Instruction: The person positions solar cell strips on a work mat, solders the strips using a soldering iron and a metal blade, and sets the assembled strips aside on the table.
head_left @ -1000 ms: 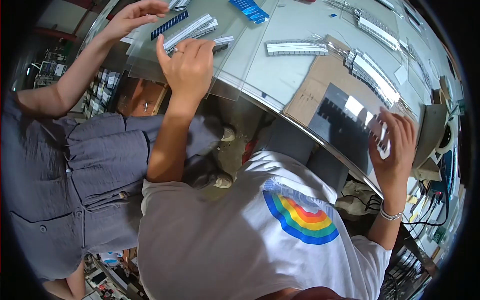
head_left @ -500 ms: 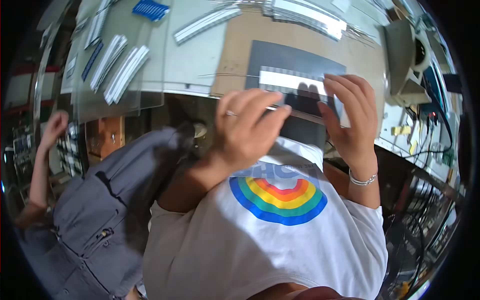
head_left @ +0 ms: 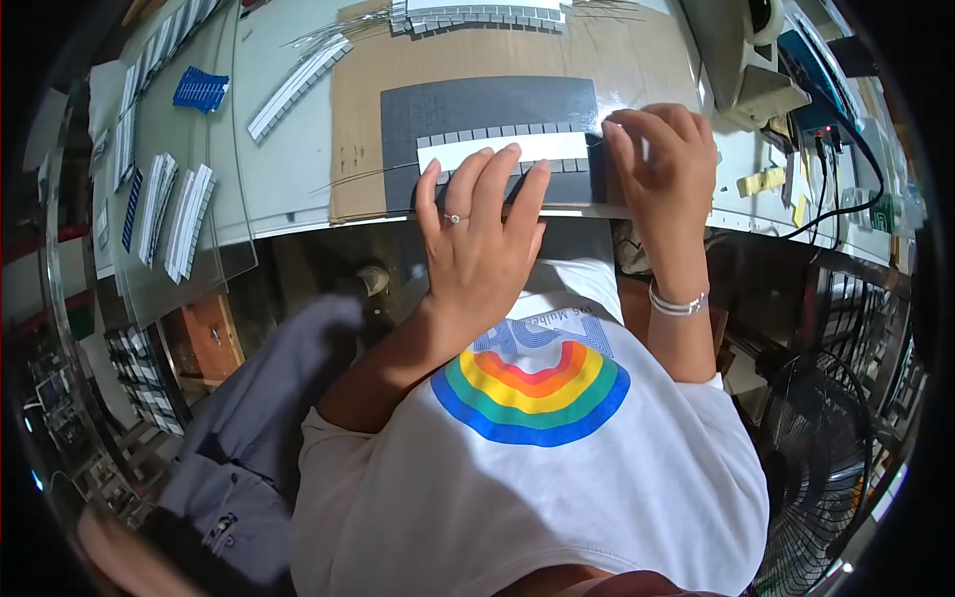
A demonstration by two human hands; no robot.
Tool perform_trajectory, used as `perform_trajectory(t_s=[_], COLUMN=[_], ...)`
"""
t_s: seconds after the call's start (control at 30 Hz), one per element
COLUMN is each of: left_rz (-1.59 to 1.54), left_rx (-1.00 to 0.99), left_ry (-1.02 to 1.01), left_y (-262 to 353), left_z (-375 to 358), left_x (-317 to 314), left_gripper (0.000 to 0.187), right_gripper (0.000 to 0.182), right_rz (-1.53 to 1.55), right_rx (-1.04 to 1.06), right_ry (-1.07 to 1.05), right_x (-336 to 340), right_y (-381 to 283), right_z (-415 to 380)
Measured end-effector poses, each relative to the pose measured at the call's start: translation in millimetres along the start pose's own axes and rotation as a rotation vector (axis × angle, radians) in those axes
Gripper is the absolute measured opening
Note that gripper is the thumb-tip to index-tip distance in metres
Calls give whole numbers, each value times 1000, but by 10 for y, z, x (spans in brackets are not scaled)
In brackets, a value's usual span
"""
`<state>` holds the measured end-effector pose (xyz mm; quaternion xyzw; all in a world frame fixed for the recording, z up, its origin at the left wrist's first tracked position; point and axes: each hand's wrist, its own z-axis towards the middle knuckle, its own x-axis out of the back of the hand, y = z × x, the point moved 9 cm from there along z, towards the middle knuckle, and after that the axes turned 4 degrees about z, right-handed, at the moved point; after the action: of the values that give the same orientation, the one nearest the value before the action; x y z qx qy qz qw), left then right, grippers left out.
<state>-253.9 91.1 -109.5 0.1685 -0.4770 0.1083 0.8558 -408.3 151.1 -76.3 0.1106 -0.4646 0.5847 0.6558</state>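
Note:
A white strip (head_left: pixel 502 151) edged with small grey tabs lies on a dark grey mat (head_left: pixel 487 103). My left hand (head_left: pixel 477 224) rests palm down with its fingers spread, the fingertips on the strip's near side. At the strip's right end, my right hand (head_left: pixel 665 164) has thumb and forefinger pinched together. A thin wire seems to run from the strip's end to that pinch, though it is very faint. Another thin wire (head_left: pixel 348 183) sticks out past the strip's left end.
Brown cardboard (head_left: pixel 358 149) lies under the mat. Similar strips (head_left: pixel 194 224) sit on a glass sheet at left, near a blue piece (head_left: pixel 202 90). More strips (head_left: pixel 482 18) are stacked at the back. A beige machine (head_left: pixel 761 95) stands right. Another person's grey-clad leg (head_left: pixel 308 348) is close on the left.
My left hand has come down onto the strip. My right hand has gone from open fingers to a pinch at the strip's right end. The other person's arm has dropped lower.

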Motion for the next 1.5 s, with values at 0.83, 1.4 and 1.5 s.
perform_trajectory(t_s=[0.83, 1.4, 1.5], left_rz=[24, -244, -227], left_rx=[-27, 84, 62], left_ry=[34, -44, -53], left_y=[-1, -65, 4], left_z=[-52, -162, -115], left_x=[-44, -302, -255], left_gripper=[63, 51, 52], right_gripper=[41, 25, 23], right_rz=[357, 50, -25], right_rx=[53, 786, 786], right_ry=[-12, -504, -554], right_x=[-13, -1037, -1057], right_y=[-207, -1875, -1880], right_z=[-341, 256, 232])
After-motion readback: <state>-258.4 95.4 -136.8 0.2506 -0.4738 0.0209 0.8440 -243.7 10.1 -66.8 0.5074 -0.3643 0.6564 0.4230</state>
